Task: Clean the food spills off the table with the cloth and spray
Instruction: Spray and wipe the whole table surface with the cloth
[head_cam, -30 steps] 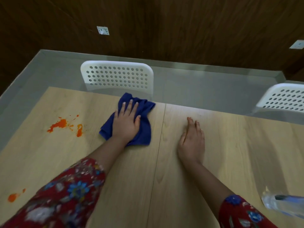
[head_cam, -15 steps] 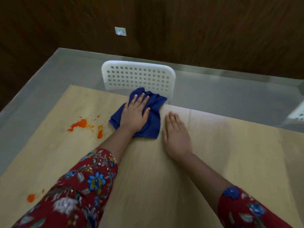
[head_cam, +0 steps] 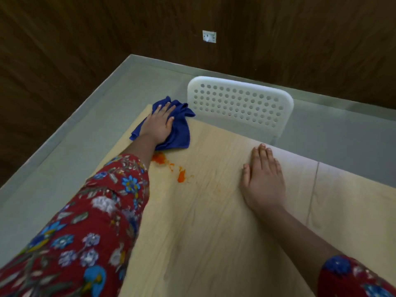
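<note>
At the far-left corner of the tabletop (head_cam: 214,232) lies the bunched blue cloth (head_cam: 180,131), just beyond the orange spill (head_cam: 181,176). Soft and limp, it likely wipes best pinned flat, as the left hand (head_cam: 158,126) presses it with straight fingers (head_cam: 165,108). The right hand (head_cam: 264,181) rests flat.

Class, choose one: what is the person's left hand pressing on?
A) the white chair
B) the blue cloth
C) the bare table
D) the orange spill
B: the left hand lies flat on the blue cloth, with the orange spill uncovered just nearer the person.
</note>
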